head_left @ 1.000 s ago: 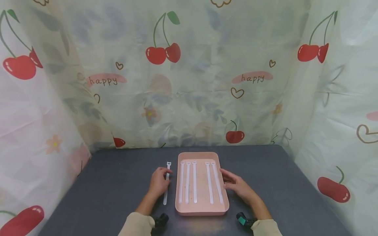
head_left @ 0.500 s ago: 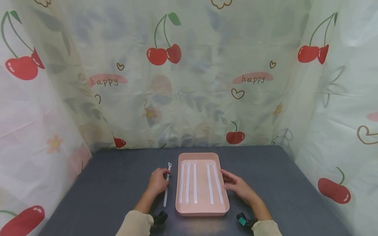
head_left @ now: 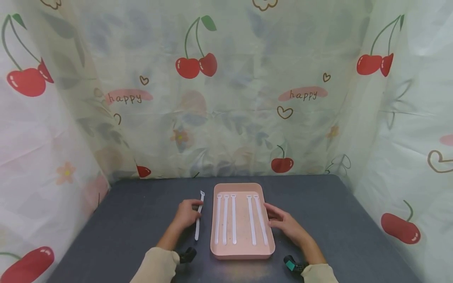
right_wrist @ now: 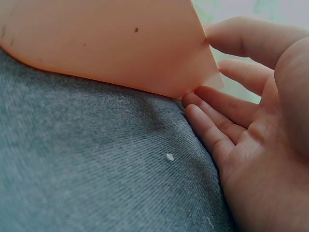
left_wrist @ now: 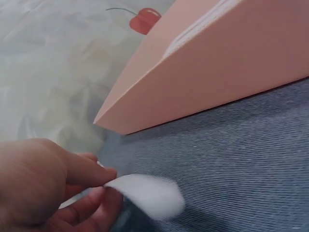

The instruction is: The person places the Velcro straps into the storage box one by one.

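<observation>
Between thumb and fingers, my left hand (head_left: 187, 212) pinches a white cable strap (head_left: 197, 228) with a slotted head, left of the pink tray (head_left: 242, 251). In the left wrist view, the strap's rounded tail (left_wrist: 153, 195) stands off the dark cloth. Fairly straight fingers of my right hand (head_left: 286, 225) touch the tray's right side. Up close in the right wrist view, the thumb and fingertips rest against the tray's outer wall (right_wrist: 120, 53). Inside the tray lie several similar straps (head_left: 234, 220), lengthwise, with a wider gap right of the middle.
A dark grey cloth-covered table (head_left: 141, 220) carries the tray near its middle. Patterned curtains (head_left: 230, 129) with cherries close off the back and both sides. A small white speck (right_wrist: 170, 157) lies on the cloth beside the tray.
My left hand has moved slightly left, away from the tray, with the strap in its fingers. The strap has shifted left and tilted. My right hand and the tray have stayed put.
</observation>
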Motion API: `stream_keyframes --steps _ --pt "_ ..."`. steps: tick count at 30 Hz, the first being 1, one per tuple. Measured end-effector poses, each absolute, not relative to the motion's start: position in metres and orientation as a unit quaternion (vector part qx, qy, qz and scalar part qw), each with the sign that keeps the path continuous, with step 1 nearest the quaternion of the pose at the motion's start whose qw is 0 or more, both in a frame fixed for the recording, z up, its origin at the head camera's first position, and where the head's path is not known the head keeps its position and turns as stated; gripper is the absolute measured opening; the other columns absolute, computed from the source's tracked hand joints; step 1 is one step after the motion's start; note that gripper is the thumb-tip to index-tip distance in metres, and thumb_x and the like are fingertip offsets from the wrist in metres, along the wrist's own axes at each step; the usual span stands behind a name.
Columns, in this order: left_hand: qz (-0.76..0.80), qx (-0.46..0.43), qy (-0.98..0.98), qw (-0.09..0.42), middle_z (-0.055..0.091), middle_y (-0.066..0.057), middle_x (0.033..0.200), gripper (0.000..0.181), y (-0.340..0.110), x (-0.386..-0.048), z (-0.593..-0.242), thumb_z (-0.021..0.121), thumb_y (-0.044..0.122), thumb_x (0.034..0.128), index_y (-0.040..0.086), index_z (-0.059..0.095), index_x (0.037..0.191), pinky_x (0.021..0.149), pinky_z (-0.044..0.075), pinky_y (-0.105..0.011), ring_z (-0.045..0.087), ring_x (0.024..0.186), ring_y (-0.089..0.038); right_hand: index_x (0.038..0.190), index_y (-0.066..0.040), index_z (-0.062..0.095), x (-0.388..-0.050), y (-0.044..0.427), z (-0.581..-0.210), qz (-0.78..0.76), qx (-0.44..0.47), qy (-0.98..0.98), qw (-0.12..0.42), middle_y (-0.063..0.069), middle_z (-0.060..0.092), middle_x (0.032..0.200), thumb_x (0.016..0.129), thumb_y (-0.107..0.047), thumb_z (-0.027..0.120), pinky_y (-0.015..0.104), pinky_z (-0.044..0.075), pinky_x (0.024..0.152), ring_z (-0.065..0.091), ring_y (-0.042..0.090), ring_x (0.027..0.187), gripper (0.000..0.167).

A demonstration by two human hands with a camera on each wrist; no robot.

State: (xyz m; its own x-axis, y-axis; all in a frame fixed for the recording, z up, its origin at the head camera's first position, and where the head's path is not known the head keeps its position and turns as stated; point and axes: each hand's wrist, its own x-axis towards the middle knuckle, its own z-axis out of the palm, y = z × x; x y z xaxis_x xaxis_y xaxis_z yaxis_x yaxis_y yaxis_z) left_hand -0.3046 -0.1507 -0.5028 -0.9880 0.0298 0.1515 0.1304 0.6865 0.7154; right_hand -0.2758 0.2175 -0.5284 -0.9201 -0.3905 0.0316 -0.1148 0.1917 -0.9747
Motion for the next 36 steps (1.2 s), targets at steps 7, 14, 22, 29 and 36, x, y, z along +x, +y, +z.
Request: stream_keyframes --steps 7,14,22,29,36 --pt "-0.445 -0.042 -0.893 0.054 0.068 -0.013 0.085 0.042 -0.152 -0.308 -0.495 0.071 -0.012 0.0709 -0.001 0.071 0.111 0.051 0.049 -0.029 0.059 0.054 -0.013 0.15 -0.002 0.032 -0.277 0.218 -0.529 -0.611 -0.165 0.765 0.115 0.022 0.042 0.146 0.093 -0.013 0.064 0.044 0.04 0.103 0.046 0.037 0.128 0.067" --pt "-0.468 -0.045 -0.881 0.056 0.07 -0.013 0.089 0.04 -0.148 -0.314 -0.489 0.072 -0.011 0.0731 -0.002 0.07 0.112 0.054 0.051 -0.031 0.062 0.059 -0.015 0.15 -0.002 0.032 -0.277 0.219 -0.529 -0.617 -0.168 0.76 0.117 0.023 0.041 0.146 0.093 -0.013 0.064 0.03 0.042 0.098 0.045 0.037 0.129 0.067" --pt "-0.471 -0.058 -0.877 0.074 0.068 -0.009 0.076 0.039 -0.132 -0.319 -0.475 0.072 -0.01 0.0742 -0.002 0.07 0.112 0.053 0.05 -0.03 0.06 0.058 -0.015 0.15 -0.002 0.032 -0.276 0.219 -0.528 -0.615 -0.16 0.763 0.118 0.021 0.042 0.146 0.092 -0.013 0.065 0.041 0.039 0.103 0.045 0.036 0.129 0.067" --pt "-0.489 -0.07 -0.867 0.063 0.069 -0.013 0.081 0.038 -0.11 -0.321 -0.467 0.071 -0.008 0.0773 -0.003 0.068 0.115 0.053 0.051 -0.031 0.062 0.06 -0.017 0.15 -0.002 0.033 -0.275 0.218 -0.528 -0.613 -0.154 0.766 0.118 0.022 0.044 0.145 0.092 -0.014 0.065 0.05 0.037 0.104 0.046 0.037 0.128 0.067" --pt "-0.506 -0.099 -0.856 0.039 0.067 -0.022 0.106 0.039 -0.089 -0.32 -0.466 0.069 -0.011 0.0772 -0.005 0.067 0.116 0.055 0.054 -0.03 0.064 0.063 -0.016 0.15 -0.001 0.032 -0.275 0.217 -0.526 -0.609 -0.158 0.769 0.115 0.024 0.043 0.145 0.093 -0.015 0.064 0.047 0.039 0.103 0.046 0.038 0.127 0.067"
